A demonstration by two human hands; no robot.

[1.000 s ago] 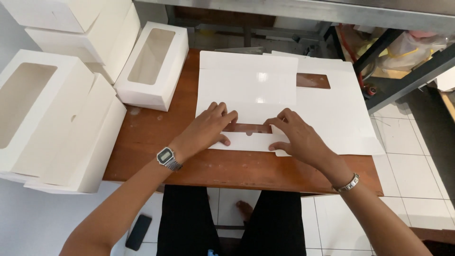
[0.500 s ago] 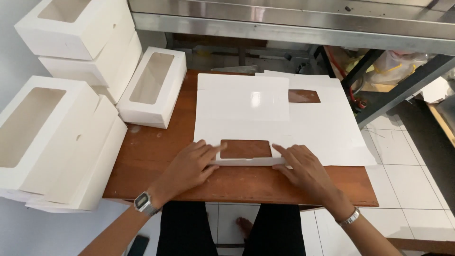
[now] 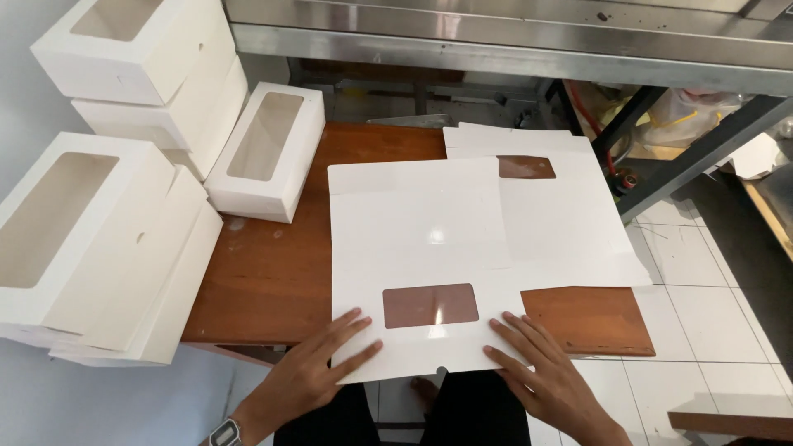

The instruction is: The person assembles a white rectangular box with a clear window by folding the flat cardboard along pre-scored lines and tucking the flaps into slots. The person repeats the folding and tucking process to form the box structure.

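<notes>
A person's two hands rest flat on a white cardboard box blank (image 3: 421, 272) that lies unfolded on a wooden table (image 3: 273, 272); the left hand (image 3: 318, 372) presses the blank's near left corner with its fingers spread and open, gripping nothing; the right hand (image 3: 541, 367) presses the near right corner the same way, fingers splayed and flat. A wristwatch (image 3: 225, 433) shows at the bottom edge, on the left wrist. Between the hands, near the blank's front edge, is a rectangular window cutout (image 3: 430, 305) through which the brown tabletop shows. The blank looks flat, with no sides raised, so the folding seems barely begun. Beyond it and to its right lies a stack of more flat blanks (image 3: 570, 223), one with its own cutout, so more appear to be waiting. To the left of the blank sit finished window boxes: one long box (image 3: 268, 153) on the table's far left corner; larger ones (image 3: 83, 239) piled just off the table's left side; more (image 3: 140, 58) stacked behind those. Farthest back, beyond the table, runs a steel counter (image 3: 512, 41).
</notes>
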